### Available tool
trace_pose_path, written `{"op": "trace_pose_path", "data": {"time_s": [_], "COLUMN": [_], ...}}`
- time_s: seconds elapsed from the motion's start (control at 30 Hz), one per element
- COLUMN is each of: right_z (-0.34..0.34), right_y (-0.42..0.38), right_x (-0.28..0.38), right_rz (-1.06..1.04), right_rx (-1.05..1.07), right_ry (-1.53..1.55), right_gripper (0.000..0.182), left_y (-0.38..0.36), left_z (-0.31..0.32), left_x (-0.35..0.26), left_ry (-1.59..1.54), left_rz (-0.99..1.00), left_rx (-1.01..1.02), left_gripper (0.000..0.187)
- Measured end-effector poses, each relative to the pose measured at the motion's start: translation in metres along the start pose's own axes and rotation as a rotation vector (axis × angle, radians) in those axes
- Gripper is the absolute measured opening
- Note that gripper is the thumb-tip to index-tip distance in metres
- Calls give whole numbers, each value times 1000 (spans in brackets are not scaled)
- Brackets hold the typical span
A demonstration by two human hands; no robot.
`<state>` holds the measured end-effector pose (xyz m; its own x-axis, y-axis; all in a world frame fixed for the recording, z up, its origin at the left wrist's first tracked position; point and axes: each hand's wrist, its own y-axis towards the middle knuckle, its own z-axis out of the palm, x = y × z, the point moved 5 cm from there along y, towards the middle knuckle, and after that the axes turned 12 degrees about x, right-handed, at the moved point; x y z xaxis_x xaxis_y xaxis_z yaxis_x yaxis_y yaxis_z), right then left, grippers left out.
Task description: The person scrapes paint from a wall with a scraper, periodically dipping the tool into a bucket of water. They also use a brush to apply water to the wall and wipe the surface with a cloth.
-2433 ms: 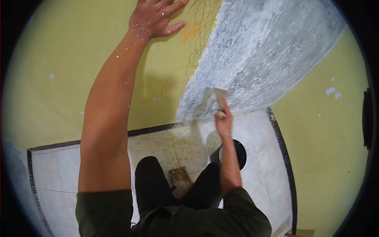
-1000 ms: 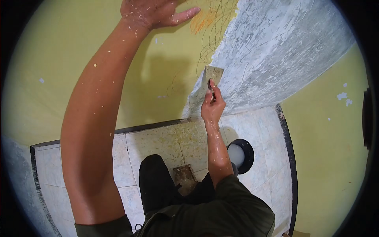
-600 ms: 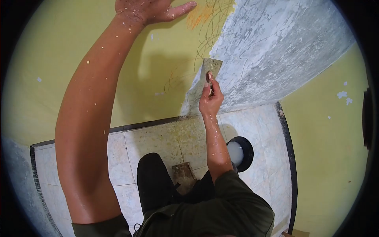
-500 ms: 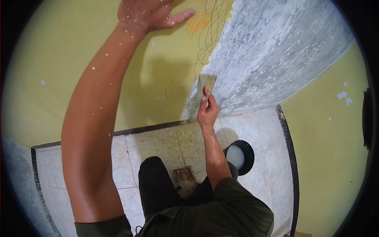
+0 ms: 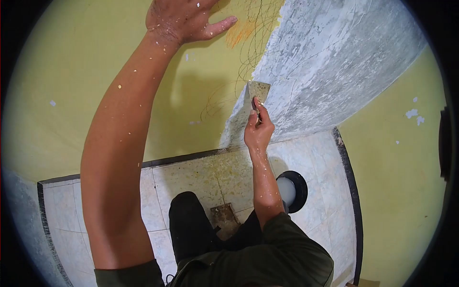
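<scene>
My right hand [image 5: 258, 129] is closed around the handle of a putty knife [image 5: 259, 90]. Its broad blade points up the wall and lies at the ragged border between yellow paint [image 5: 191, 110] and the scraped grey-white surface [image 5: 315, 71]. Up at the top, my left hand [image 5: 184, 21] rests palm down on the yellow wall, thumb stretched out to the right; its fingertips are partly cut off by the frame. Beside that thumb are an orange scribble [image 5: 241, 33] and looping dark pencil lines. Paint flecks cling to both arms.
A black bucket [image 5: 301, 191] holding cloudy liquid stands on the tiled floor right of my right forearm. Yellow paint chips [image 5: 201, 177] litter the tiles by the dark baseboard [image 5: 186, 157]. A small brown wooden piece [image 5: 224, 217] lies between my legs.
My right hand and the putty knife have moved slightly up and to the right along the paint border. My left hand stays on the wall, with little shift in view.
</scene>
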<state>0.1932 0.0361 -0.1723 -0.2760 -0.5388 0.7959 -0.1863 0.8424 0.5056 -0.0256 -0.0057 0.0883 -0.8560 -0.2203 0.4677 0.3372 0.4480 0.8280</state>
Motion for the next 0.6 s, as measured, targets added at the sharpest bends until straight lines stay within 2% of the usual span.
{"op": "trace_pose_path", "data": {"time_s": [0.23,0.3,0.33,0.47,0.6], "right_z": [6,-2,-3,0,-10], "right_y": [5,18,17,-7,23], "right_x": [-14,1,12,-17,13], "right_rz": [-60,-244,-72,48,-79], "right_rx": [-16,-84,-42,29,-22], "right_ry": [-13,-27,71,-15,27], "right_gripper": [37,36,35,35,34], "left_y": [-2,-2,-2,-1,-1], "left_z": [-3,-1,-2,-6,-2], "left_x": [-1,0,-2,0,-1], "left_ry": [-42,-28,-5,-13,-21], "left_rz": [6,11,14,0,16], "left_rx": [17,6,-9,33,25], "left_gripper": [69,69,69,69,68]}}
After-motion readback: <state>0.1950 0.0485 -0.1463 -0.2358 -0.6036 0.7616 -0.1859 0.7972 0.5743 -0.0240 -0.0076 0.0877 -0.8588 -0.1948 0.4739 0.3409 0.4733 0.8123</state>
